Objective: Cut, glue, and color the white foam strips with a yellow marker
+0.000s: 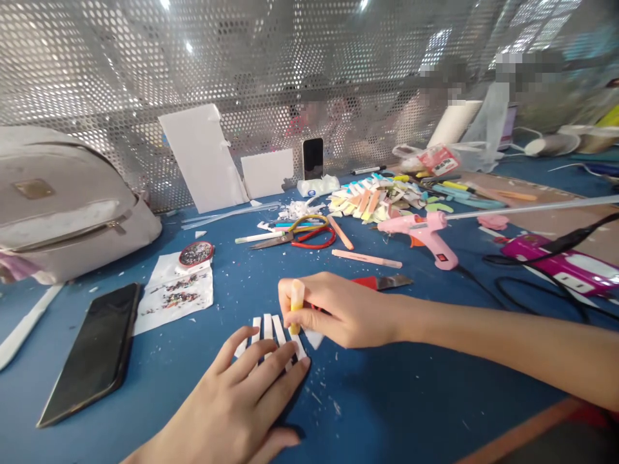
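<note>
My left hand (242, 393) lies with its fingers spread over several white strips (268, 327), pressing them side by side on the blue tabletop (401, 412). In my right hand (345, 309) is a yellow highlighter (296, 293), gripped upright between thumb and fingers. Its lower end meets the far end of the rightmost strip; whether it leaves colour there cannot be made out. Beside that strip, a small white scrap (314, 338) shows under my right hand. Just past this hand lies a red-handled cutter (391, 281), partly hidden by it.
Behind my hands are scissors (294, 237), orange highlighters (366, 258), a pink glue gun (420, 229) and a pile of coloured strips (372, 196). A magenta power strip (561, 261) with black cords lies right. Left are a phone (94, 351), a speckled paper (181, 290) and a backpack (72, 200).
</note>
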A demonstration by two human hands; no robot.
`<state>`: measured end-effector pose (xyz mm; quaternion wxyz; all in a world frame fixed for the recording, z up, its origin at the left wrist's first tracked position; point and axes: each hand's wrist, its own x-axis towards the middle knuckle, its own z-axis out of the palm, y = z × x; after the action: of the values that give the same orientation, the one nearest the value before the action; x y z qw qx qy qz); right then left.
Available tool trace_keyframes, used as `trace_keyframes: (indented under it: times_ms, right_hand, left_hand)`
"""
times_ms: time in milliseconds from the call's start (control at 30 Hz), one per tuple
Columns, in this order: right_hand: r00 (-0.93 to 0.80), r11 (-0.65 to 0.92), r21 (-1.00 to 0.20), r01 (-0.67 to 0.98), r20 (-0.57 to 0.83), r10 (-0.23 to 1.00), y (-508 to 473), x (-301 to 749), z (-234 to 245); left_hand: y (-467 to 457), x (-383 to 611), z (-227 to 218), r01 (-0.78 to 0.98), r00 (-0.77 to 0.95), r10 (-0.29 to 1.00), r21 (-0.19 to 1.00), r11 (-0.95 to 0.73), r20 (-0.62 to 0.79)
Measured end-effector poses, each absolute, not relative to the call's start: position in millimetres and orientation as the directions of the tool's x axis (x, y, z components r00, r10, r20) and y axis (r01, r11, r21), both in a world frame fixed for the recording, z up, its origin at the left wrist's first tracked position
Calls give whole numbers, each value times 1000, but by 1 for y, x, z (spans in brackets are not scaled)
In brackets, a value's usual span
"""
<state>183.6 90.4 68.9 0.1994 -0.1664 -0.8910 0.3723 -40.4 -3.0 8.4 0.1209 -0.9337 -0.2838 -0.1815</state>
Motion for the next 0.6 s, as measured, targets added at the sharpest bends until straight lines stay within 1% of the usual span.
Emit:
trace_keyframes:
  times_ms: [100, 200, 467, 600]
  right_hand:
    - [-851, 683, -717, 139, 266, 453, 89, 184, 70]
    - [-859, 677, -719, 159, 238, 454, 88, 184, 70]
    - [-862, 671, -726, 149, 237, 448, 87, 182, 67]
    - [-849, 659, -744, 111, 274, 452, 89, 182, 67]
  left_hand:
    - [-4, -41, 8, 570, 773, 489, -107, -814, 405]
    - [-4, -42, 8, 571, 774, 491, -106, -814, 400]
    - [-3, -40, 7, 575, 773, 480, -137, -807, 415]
    - [-3, -40, 7, 577, 769, 474, -145, -804, 430]
